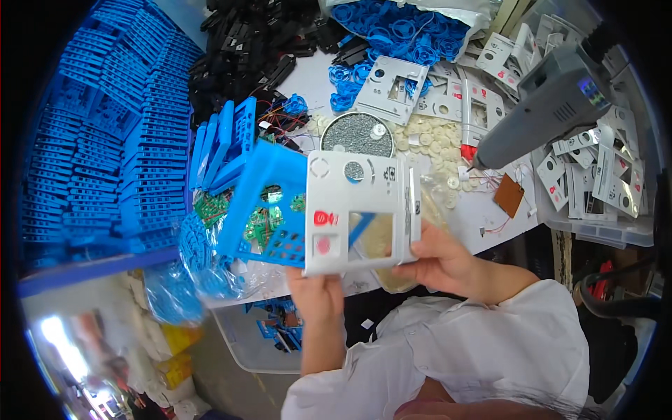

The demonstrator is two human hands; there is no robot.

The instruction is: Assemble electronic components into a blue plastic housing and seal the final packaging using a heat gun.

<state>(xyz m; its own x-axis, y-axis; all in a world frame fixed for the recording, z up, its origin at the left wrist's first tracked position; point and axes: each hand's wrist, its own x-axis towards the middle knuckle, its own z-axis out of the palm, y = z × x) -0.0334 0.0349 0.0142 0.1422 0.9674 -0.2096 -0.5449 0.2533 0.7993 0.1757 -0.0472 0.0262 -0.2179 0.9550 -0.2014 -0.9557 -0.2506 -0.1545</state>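
Note:
A white plastic front panel with cut-outs and red printed marks is held up over the near part of the table. My right hand pinches its right edge, fingers closed. Left of the panel, and partly behind it, is a blue plastic housing, open-framed with rows of holes. My left hand grips from below where housing and panel meet; its fingertips are hidden behind them. Green circuit boards show through the housing's opening. A round tin of small grey metal parts lies just beyond the panel.
Stacked blue housings fill a bin at left. A grey power tool points down at right, beside a clear bin of white panels. Black parts, blue rings and pale round buttons cover the back.

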